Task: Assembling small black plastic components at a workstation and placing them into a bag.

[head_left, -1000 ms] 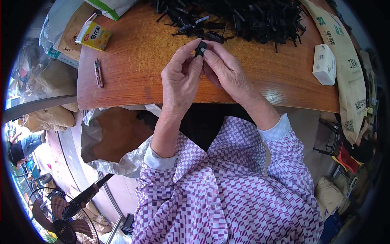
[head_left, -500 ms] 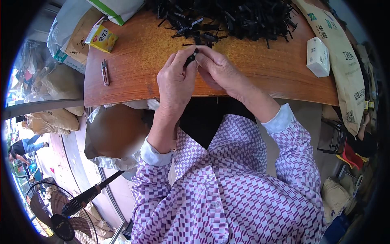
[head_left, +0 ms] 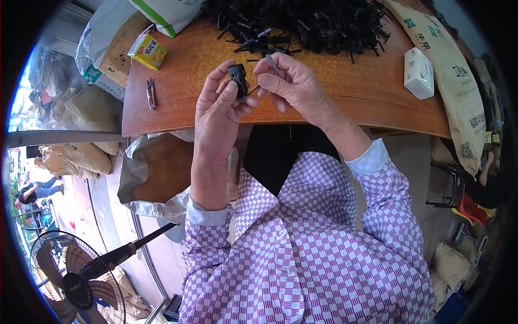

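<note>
My left hand point(head_left: 215, 108) holds a small black slotted plastic part point(head_left: 237, 78) upright between thumb and fingers, over the near part of the wooden table point(head_left: 178, 81). Just to its right, my right hand point(head_left: 297, 89) is closed on a slim grey metal tool point(head_left: 272, 63), whose flat end sticks up past the index finger. A thin dark tip shows below the right fingers, pointing at the black part; whether it touches is hard to see. Beyond both hands lies a heap of black strip-like plastic pieces point(head_left: 307, 27).
Thread snips point(head_left: 151, 93) and a yellow drink carton point(head_left: 148, 51) lie on the table's left side. A white tissue pack point(head_left: 418, 74) and a long paper sack point(head_left: 450, 70) are on the right. A plastic-lined container point(head_left: 135, 167) stands below the table edge; a fan point(head_left: 78, 289) stands lower left.
My hands were together around the black part. Now they are apart, the left lower and further left with the part turned into view, and the grey tool visible in the right.
</note>
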`<action>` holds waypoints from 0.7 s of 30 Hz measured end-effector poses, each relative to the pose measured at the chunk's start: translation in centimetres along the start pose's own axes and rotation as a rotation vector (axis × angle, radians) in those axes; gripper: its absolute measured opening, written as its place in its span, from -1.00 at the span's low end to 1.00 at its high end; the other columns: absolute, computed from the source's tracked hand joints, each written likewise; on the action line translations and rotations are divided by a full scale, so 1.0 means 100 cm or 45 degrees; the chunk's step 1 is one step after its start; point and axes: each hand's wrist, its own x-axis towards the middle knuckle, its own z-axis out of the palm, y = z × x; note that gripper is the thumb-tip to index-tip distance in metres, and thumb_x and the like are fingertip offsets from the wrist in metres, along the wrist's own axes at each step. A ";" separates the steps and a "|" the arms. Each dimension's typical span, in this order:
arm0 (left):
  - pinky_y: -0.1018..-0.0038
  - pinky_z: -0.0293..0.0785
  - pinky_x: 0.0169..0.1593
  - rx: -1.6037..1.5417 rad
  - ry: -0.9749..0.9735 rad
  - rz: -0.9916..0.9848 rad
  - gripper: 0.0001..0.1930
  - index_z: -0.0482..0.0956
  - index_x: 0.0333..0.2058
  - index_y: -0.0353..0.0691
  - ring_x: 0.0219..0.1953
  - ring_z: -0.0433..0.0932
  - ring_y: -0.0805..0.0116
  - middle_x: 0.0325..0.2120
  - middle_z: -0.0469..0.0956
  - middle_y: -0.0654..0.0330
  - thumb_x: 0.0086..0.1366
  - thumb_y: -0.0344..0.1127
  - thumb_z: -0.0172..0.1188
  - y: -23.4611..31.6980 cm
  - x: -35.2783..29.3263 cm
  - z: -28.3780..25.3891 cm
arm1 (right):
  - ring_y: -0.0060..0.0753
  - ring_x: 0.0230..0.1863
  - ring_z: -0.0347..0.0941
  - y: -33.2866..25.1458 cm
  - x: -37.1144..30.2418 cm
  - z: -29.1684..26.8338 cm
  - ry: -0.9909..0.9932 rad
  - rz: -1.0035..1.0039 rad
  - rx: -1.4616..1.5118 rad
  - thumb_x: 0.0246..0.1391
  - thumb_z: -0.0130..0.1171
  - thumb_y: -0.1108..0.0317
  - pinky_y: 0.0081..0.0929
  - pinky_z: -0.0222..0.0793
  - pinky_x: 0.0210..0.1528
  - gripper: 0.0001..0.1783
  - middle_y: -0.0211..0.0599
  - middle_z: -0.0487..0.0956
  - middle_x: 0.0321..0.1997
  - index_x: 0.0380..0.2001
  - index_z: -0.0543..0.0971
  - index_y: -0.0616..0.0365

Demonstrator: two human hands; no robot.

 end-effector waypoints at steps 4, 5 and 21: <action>0.64 0.53 -0.38 -0.040 -0.086 -0.088 -0.64 0.30 0.11 -0.26 -0.41 0.58 0.39 -0.25 0.50 0.14 0.34 -0.43 -0.02 -0.004 -0.005 0.013 | -0.85 -0.67 0.25 0.002 0.004 -0.009 -0.091 0.148 0.180 0.10 0.21 0.20 -0.83 0.09 -0.69 -0.78 -0.65 0.41 -0.62 -0.31 0.49 0.10; 0.65 0.53 -0.38 -0.014 -0.093 -0.072 -0.63 0.31 0.11 -0.26 -0.43 0.58 0.41 -0.25 0.50 0.14 0.33 -0.41 0.01 -0.006 -0.006 0.013 | -0.85 -0.67 0.25 0.002 0.004 -0.010 -0.091 0.148 0.179 0.10 0.21 0.20 -0.83 0.09 -0.69 -0.78 -0.65 0.41 -0.62 -0.31 0.49 0.10; 0.65 0.49 -0.36 0.884 -0.037 0.078 -0.66 0.28 0.00 -0.25 -0.42 0.54 0.56 -0.37 0.49 0.19 0.25 -0.60 0.01 -0.004 0.009 0.011 | -0.71 -0.49 0.31 0.006 -0.010 -0.002 -0.075 0.047 -0.416 0.29 -0.09 0.17 -0.73 0.24 -0.48 -0.71 -0.48 0.41 -0.50 -0.23 0.47 0.17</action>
